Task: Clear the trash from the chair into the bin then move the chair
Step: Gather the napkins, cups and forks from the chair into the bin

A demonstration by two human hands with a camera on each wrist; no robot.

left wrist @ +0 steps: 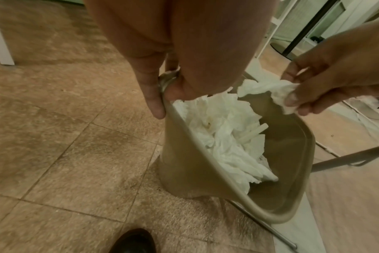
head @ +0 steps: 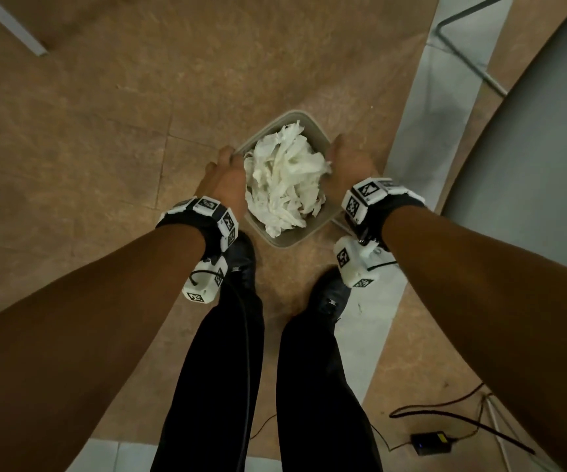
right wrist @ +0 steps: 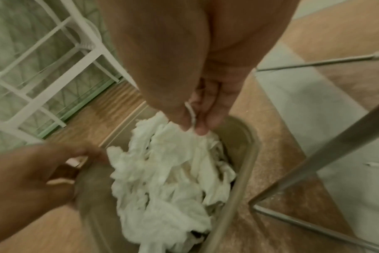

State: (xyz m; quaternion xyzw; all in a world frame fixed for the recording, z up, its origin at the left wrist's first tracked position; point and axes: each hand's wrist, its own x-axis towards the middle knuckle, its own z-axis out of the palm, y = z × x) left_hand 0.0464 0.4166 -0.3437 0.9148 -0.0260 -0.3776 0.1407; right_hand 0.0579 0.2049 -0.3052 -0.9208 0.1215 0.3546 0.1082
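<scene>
I have both hands down at the bin, which stands on the tiled floor just ahead of my shoes. My left hand grips the near-left rim, thumb inside and fingers curled down the outer wall; I judge that is to keep the light bin from tipping or sliding while paper goes in. My right hand hangs over the opposite edge, its fingertips pinching a crumpled piece of tissue right above the heap, low enough that it should fall inside rather than onto the floor. The bin is already heaped with white crumpled paper, rising about to the rim.

The chair itself is barely visible: only thin metal legs cross the right wrist view beside the bin, and I cannot see its seat, so I cannot tell whether any trash remains there. From the head view the right palm hides the pinched tissue. A small black adapter and cable lie on the floor behind me.
</scene>
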